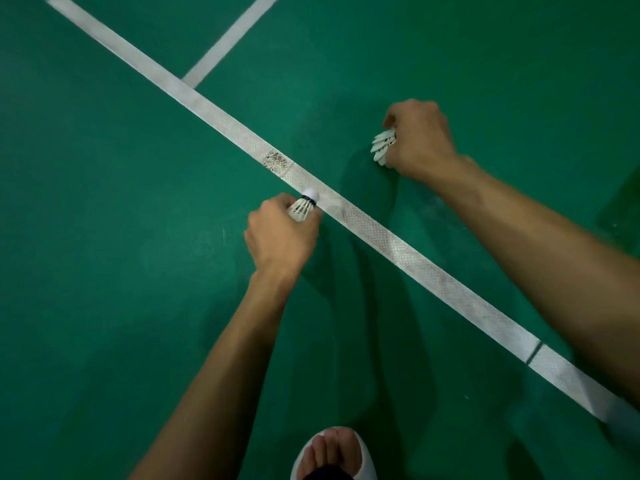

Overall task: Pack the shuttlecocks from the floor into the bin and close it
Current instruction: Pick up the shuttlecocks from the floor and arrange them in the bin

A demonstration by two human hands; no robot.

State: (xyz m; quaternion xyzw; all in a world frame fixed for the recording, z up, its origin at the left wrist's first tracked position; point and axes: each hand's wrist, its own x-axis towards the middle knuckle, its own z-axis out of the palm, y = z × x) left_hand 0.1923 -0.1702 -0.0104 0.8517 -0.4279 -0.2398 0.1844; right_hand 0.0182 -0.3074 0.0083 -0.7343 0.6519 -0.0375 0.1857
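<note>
Item 1. Left hand (282,233): sitting near the middle of the view, knuckles up, forearm reaching in from the near edge. Its fingers are curling round the feather skirt of a shuttlecock (304,206) and gripping it. The white cork, with a dark band below it, is sticking out of the far side of the fist and lying over the near edge of the line (415,261).

Item 2. Right hand (420,140): sitting farther off and to the right, well apart from the left hand, on the far side of the line. It is closing on a second shuttlecock (383,147). Only the white feathers are showing, fanning out at the left of the fist; the cork is hidden inside. Whether either shuttlecock is touching the floor (104,237) cannot be told.

Item 3. Floor: green court surface, carrying soft shadows under both arms.

Item 4. Line: broad white band running from far left to near right, passing between the two hands. A scuffed patch (277,161) is showing on it just beyond the left hand. A thinner branch line (232,39) is meeting it at the far side.

Item 5. Foot (330,448): toes showing in a white slipper at the near edge.
</note>
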